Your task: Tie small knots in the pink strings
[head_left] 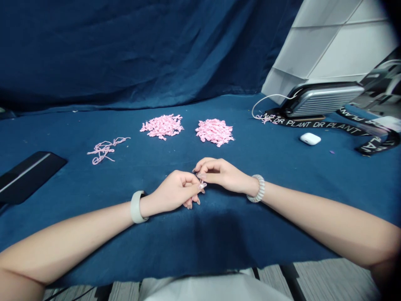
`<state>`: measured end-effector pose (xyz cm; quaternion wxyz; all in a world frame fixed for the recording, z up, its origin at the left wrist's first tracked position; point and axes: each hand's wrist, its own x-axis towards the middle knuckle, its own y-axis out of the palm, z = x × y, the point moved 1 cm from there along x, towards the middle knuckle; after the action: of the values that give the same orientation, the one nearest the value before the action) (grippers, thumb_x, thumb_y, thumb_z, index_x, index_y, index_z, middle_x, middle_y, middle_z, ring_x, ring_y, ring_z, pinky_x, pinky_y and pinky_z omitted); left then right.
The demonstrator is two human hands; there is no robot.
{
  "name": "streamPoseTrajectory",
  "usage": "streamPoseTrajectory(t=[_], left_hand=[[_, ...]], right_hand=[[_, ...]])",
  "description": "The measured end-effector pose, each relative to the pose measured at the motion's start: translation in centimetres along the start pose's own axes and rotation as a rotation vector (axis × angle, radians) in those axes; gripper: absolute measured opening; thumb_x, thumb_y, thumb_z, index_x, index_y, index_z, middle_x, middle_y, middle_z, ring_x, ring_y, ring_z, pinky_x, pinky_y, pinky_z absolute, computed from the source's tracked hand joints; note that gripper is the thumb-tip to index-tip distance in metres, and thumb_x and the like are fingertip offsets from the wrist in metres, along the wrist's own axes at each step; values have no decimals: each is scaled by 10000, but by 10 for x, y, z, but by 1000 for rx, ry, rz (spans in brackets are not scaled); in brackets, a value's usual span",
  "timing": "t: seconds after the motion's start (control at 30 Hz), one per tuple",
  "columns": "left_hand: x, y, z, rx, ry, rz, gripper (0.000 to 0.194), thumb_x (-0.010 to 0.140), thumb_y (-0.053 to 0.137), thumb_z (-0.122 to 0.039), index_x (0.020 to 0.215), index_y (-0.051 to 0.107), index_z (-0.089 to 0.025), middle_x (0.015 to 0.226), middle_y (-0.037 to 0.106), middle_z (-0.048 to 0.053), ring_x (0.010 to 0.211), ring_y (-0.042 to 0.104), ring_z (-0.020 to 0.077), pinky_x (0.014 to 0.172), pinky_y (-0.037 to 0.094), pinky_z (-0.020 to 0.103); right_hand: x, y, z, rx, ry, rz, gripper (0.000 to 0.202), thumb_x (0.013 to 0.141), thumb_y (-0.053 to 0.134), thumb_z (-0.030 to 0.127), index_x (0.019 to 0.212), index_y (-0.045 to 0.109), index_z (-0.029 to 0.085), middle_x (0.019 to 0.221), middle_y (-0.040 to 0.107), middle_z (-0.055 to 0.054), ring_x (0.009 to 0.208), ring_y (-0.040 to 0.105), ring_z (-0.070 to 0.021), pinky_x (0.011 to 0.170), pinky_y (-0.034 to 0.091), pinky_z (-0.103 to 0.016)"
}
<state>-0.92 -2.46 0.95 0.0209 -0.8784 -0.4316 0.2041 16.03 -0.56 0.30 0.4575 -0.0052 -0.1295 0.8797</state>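
Observation:
My left hand [175,191] and my right hand [228,175] meet above the cloth, fingertips touching or nearly so. Both are closed in a pinch, thumb against fingers. Whatever sits between the fingertips is too small and too covered to name. Beyond them lie two heaps of small pink knotted pieces, a left heap [163,126] and a right heap [214,131], which look like yarn or cord. Left of the heaps is a loose tangle of pink thread [105,149].
A dark flat device [29,177] lies at the left edge. On the right are a silver ribbed case [328,100] with a white cable, a black lettered strap [316,124] and a white earbud case [310,139]. Blue cloth [266,234] covers the table; a dark blue curtain [125,50] hangs behind.

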Motion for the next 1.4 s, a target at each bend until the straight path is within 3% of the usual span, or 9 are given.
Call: streamPoseTrajectory(t=[0.4, 0.6, 0.83, 1.13, 1.23, 1.4], left_hand=[[1, 0, 0, 81, -45, 42, 350, 755, 560, -437, 756, 601, -89, 582, 610, 29, 388, 505, 32, 390, 399, 104], [2, -1, 0, 98, -35, 80, 365, 749, 565, -443, 699, 579, -81, 564, 601, 33, 385, 502, 31, 381, 383, 97], [0, -1, 2, -21, -6, 17, 339, 764, 564, -420, 745, 588, -82, 561, 597, 23, 392, 500, 32, 404, 412, 119], [0, -2, 4, -79, 35, -37, 353, 775, 556, -430, 741, 567, -79, 581, 610, 26, 412, 517, 32, 418, 416, 114], [0, -1, 5, -74, 37, -41, 362, 772, 557, -439, 742, 566, -78, 580, 609, 27, 411, 516, 32, 418, 417, 114], [1, 0, 5, -43, 17, -22, 353, 759, 575, -431, 767, 587, -78, 589, 614, 33, 414, 519, 37, 422, 430, 124]], right_hand=[[1, -3, 0, 4, 78, 22, 148, 723, 624, 184, 588, 606, 128, 908, 524, -26, 817, 519, -110, 818, 378, -279], [2, -9, 3, 4, 97, 133, 135, 738, 620, 201, 622, 645, 138, 949, 545, -30, 831, 520, -116, 827, 384, -280], [2, -15, 2, 29, 49, 206, 177, 796, 603, 265, 702, 669, 131, 1016, 555, -51, 894, 531, -124, 879, 391, -287], [2, -15, -5, -28, 36, 191, 148, 779, 632, 282, 765, 676, 141, 1034, 549, -46, 898, 538, -119, 871, 406, -291], [2, -15, -4, -17, 30, 187, 166, 769, 644, 300, 746, 656, 137, 1034, 547, -45, 893, 539, -120, 859, 412, -285], [2, -12, 3, -48, 14, 182, 311, 867, 502, 332, 656, 594, 123, 978, 550, -53, 836, 527, -106, 815, 407, -258]])
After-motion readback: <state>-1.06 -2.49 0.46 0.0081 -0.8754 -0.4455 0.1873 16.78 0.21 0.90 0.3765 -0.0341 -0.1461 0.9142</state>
